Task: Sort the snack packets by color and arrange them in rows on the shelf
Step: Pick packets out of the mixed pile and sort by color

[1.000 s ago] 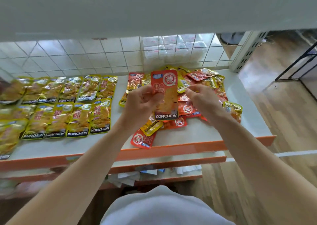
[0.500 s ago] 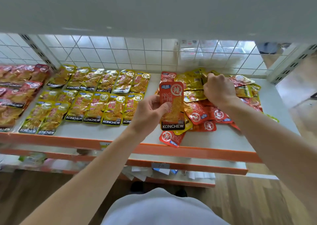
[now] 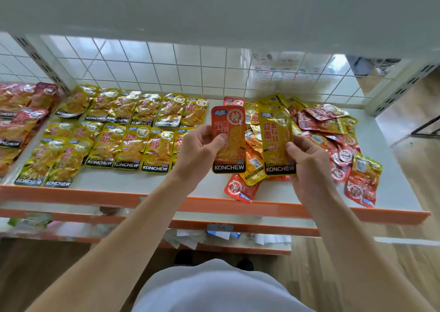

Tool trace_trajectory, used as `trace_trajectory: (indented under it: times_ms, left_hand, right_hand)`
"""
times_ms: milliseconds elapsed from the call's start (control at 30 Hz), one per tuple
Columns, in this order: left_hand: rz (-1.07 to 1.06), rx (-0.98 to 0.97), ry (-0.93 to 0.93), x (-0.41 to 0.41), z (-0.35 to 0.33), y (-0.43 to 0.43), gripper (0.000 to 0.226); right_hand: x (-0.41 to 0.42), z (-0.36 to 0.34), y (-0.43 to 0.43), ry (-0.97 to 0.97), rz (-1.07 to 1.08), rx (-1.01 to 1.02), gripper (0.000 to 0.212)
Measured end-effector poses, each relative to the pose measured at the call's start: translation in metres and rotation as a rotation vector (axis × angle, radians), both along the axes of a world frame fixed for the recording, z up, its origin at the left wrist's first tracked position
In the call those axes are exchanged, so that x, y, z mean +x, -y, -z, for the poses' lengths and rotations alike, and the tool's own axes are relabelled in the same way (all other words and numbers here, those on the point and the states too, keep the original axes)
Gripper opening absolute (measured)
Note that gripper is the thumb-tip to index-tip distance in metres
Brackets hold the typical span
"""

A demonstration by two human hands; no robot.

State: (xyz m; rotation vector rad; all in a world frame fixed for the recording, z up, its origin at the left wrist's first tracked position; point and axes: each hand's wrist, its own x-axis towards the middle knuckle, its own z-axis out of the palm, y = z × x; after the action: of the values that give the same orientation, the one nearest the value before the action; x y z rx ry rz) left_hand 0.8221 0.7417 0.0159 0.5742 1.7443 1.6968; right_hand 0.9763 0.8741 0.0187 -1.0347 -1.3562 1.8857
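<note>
My left hand [image 3: 198, 152] pinches a red snack packet [image 3: 232, 142] upright above the white shelf [image 3: 166, 183]. Beside it my right hand [image 3: 309, 162] holds a yellow packet [image 3: 277, 138] upright by its lower right edge. Behind both hands lies an unsorted heap of red and yellow packets [image 3: 333, 131] on the right half of the shelf. Two rows of yellow packets [image 3: 123, 131] lie flat to the left of my hands. Rows of red packets [image 3: 21, 116] fill the far left.
The shelf has an orange front lip [image 3: 214, 204] and a white wire grid [image 3: 166, 69] at the back. A white shelf board [image 3: 214, 7] hangs low overhead. Lower shelves hold papers [image 3: 190, 238]. A red packet [image 3: 362, 188] lies near the right front corner.
My right hand has lifted a yellow packet out of the heap and brought it next to the red one. My left hand still holds the red packet. The view has shifted left.
</note>
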Motion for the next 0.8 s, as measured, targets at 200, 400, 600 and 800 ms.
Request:
trace_trajectory:
  times_ms: [200,400,600,800]
  left_hand:
    - [-0.008,-0.031,-0.005,-0.007,0.010,0.027,0.015]
    - [-0.013,-0.066,0.009,-0.018,0.020,0.062,0.014]
    - [-0.009,-0.088,0.006,-0.045,0.023,0.101,0.014]
    - [-0.012,-0.099,-0.009,-0.065,0.019,0.137,0.015]
  right_hand:
    - [-0.010,0.006,0.030,-0.025,-0.052,-0.084,0.019]
    - [-0.023,0.010,0.063,0.072,-0.031,0.008,0.011]
    - [-0.046,0.009,0.100,0.080,-0.041,-0.005,0.007]
    - [-0.067,0.013,0.134,0.094,-0.058,0.015,0.008]
